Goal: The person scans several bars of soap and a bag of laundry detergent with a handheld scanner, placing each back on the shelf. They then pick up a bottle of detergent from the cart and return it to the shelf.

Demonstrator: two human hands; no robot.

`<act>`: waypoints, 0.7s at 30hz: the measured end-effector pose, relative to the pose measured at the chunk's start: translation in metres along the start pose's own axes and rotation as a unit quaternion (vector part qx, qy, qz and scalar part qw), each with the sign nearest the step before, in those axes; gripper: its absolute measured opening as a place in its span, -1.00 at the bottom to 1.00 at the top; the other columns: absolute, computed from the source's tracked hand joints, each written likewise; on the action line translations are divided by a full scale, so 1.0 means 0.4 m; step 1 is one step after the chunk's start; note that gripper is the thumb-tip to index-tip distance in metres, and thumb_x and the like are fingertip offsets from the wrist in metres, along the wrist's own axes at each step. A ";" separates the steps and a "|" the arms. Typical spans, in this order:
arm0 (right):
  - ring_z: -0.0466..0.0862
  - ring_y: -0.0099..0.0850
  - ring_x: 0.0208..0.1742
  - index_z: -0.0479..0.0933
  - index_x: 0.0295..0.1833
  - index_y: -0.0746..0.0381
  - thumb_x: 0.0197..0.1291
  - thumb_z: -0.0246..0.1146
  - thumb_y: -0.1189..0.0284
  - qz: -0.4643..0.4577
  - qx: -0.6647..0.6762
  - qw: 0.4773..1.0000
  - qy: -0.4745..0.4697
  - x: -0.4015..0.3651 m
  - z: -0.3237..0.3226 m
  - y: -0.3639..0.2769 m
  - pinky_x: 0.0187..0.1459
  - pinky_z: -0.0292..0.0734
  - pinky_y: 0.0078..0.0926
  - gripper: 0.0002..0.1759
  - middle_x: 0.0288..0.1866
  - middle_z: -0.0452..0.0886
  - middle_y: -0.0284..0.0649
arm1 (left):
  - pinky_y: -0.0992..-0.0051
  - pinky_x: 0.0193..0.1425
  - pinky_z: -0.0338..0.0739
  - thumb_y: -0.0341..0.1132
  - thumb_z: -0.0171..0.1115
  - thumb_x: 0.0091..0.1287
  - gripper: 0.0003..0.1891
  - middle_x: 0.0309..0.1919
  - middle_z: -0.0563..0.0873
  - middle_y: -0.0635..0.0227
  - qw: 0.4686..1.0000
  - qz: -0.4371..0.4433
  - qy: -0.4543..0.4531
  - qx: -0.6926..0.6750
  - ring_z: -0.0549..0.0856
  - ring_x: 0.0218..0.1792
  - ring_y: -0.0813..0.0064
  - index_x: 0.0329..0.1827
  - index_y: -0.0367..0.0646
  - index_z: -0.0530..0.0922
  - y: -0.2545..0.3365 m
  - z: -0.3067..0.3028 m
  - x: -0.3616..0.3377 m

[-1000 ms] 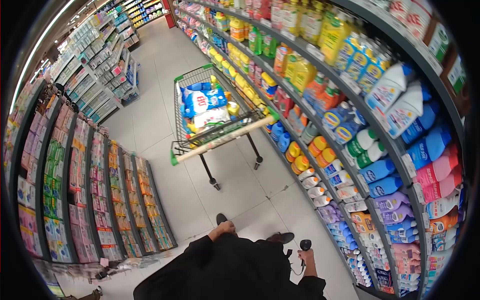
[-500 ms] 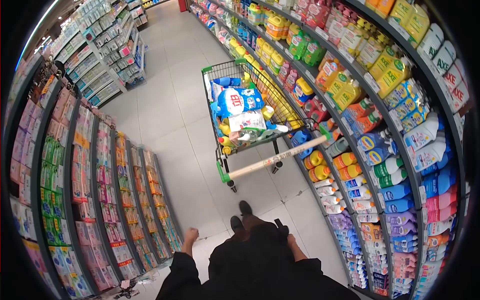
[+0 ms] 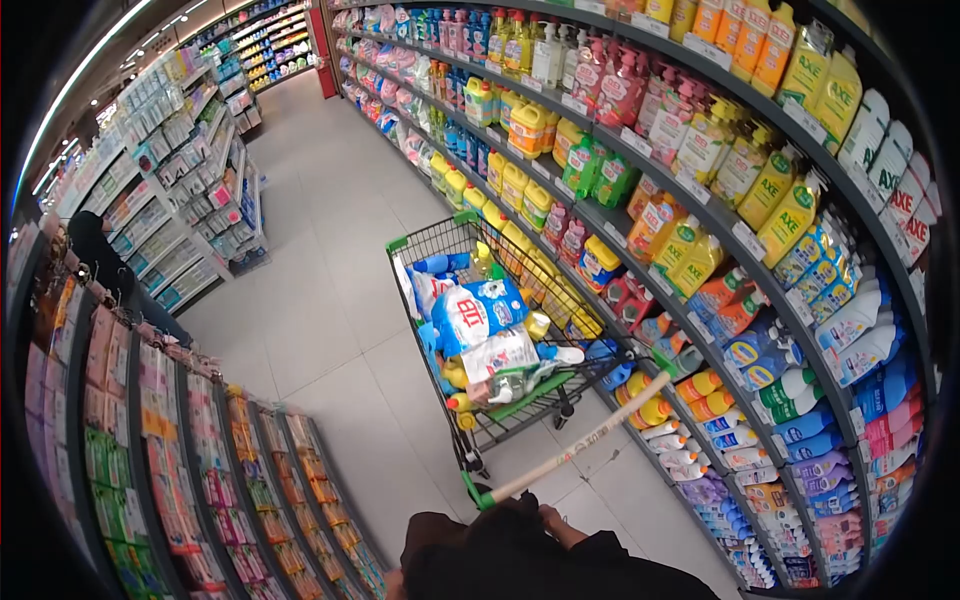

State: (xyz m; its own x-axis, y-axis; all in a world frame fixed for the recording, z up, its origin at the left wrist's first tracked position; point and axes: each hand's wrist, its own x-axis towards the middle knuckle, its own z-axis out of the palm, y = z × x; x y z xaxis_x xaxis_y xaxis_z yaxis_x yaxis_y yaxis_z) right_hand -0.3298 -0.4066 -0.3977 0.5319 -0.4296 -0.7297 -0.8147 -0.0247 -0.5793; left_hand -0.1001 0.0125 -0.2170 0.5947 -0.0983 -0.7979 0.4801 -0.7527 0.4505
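Note:
A green wire shopping cart (image 3: 430, 240) stands in the aisle just ahead of me, close to the right-hand shelves. It is loaded with blue and white refill bags (image 3: 478, 312) and yellow bottles (image 3: 455, 375). Its pale handle bar (image 3: 580, 442) slants toward me. My right hand (image 3: 552, 522) shows only as a bare forearm reaching up to the near end of the handle, with the fingers hidden behind my dark clothing. My left hand (image 3: 392, 580) is a sliver of skin at the bottom edge beside my body.
Curved shelves on the right (image 3: 700, 250) hold detergent and cleaner bottles. Racks of small packets (image 3: 200, 470) line the left. A person in dark clothes (image 3: 95, 250) stands at the far left. Grey tiled floor (image 3: 320, 230) runs down the aisle.
The cart has come nearer and lower in view, its handle now reaching my body. My hands, clearly seen earlier with a black scanner in the right one, are now mostly hidden.

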 end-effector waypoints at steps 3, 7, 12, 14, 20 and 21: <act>0.75 -0.09 0.01 0.66 -0.12 0.34 0.11 0.30 0.19 -0.011 -0.050 0.999 0.002 -0.032 0.010 -0.103 -0.05 0.62 -0.21 -0.58 -0.10 0.74 0.07 | 0.14 0.08 0.49 -0.16 -0.18 0.55 -0.47 0.05 0.69 -0.11 0.998 -0.048 -0.003 -0.049 0.65 0.02 0.11 0.17 -0.53 0.54 0.102 -0.044 0.084; 0.76 -0.13 0.01 0.68 -0.12 0.32 0.19 0.25 0.18 0.094 -0.209 0.970 -0.079 -0.133 0.007 -0.333 -0.15 0.63 -0.24 -0.60 -0.05 0.75 0.01 | 0.19 -0.03 0.64 0.01 0.26 0.23 -0.52 -0.30 0.79 -0.02 0.993 0.063 0.078 0.068 0.79 -0.17 0.08 -0.19 -0.33 0.74 0.150 -0.117 0.228; 0.75 -0.03 0.00 0.70 -0.13 0.26 0.17 0.24 0.23 0.055 -0.210 0.972 0.090 -0.102 0.217 -0.377 -0.01 0.66 -0.13 -0.66 -0.09 0.75 0.00 | 0.22 0.01 0.66 0.03 0.27 0.25 -0.52 -0.27 0.80 0.03 0.958 0.140 -0.094 0.232 0.79 -0.15 0.11 -0.10 -0.29 0.71 0.276 -0.274 0.435; 0.74 0.00 0.01 0.63 -0.05 0.45 0.17 0.31 0.18 0.152 -0.094 0.971 0.162 0.057 0.423 -0.221 0.00 0.64 -0.07 -0.51 -0.07 0.73 0.12 | 0.31 -0.18 0.65 -0.14 0.22 0.31 -0.65 -0.32 0.78 0.13 0.983 0.106 -0.094 0.121 0.80 -0.28 0.26 -0.14 -0.30 0.68 0.328 -0.341 0.487; 0.74 0.01 -0.02 0.68 -0.24 0.37 0.20 0.28 0.24 0.130 -0.040 0.981 0.140 -0.055 0.400 -0.413 -0.07 0.66 -0.05 -0.65 -0.16 0.74 0.11 | 0.43 -0.36 0.66 -0.34 0.14 0.27 -0.74 -0.50 0.74 0.20 0.990 0.108 -0.088 -0.004 0.75 -0.49 0.42 -0.33 -0.41 0.68 0.455 -0.543 0.668; 0.68 0.05 -0.01 0.64 -0.13 0.33 0.25 0.16 0.06 0.066 -0.030 0.986 0.151 -0.024 0.427 -0.356 -0.02 0.53 0.03 -0.50 -0.11 0.69 0.19 | 0.44 -0.39 0.64 -0.34 0.13 0.27 -0.74 -0.48 0.74 0.22 0.991 0.109 -0.081 -0.006 0.74 -0.49 0.43 -0.30 -0.40 0.68 0.484 -0.553 0.688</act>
State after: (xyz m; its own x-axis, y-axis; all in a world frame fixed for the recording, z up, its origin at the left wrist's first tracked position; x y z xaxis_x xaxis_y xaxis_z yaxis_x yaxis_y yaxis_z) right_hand -0.1795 -0.2446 -0.3702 0.3343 -0.6820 -0.6505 -0.8894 0.0002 -0.4572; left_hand 0.2992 -0.0162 -0.2608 0.5739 -0.3622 -0.7345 0.3596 -0.6943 0.6234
